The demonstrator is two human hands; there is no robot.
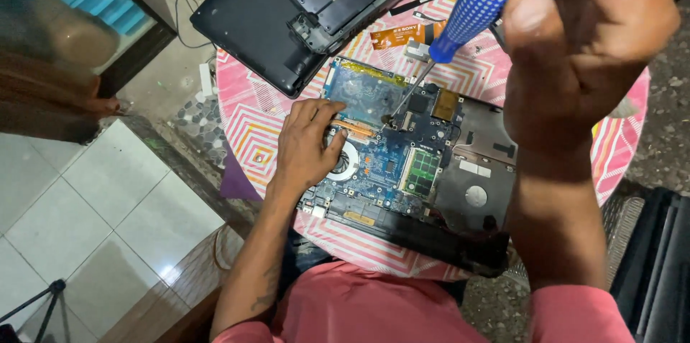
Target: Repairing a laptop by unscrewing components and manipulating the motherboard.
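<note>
1. The round table (248, 117), under a pink zigzag cloth, carries an opened laptop base (471, 192) with its blue motherboard (381, 163) laid bare; judging by this, the disassembly is well along, though the board, fan and copper heat pipe are not yet lifted out.
2. A removed black laptop cover (251, 16) lies at the table's far edge, with a detached inner frame on it.
3. The right hand (582, 48), close to the camera, is closed around a blue-handled screwdriver (467, 12), whose tip meets the board near its middle.
4. The left hand (305, 145) rests flat, fingers spread, on the board beside the fan (347, 160), clasping nothing.
5. An orange ribbon cable (395, 34) lies loose near the screwdriver shaft, clear of the tip.
</note>
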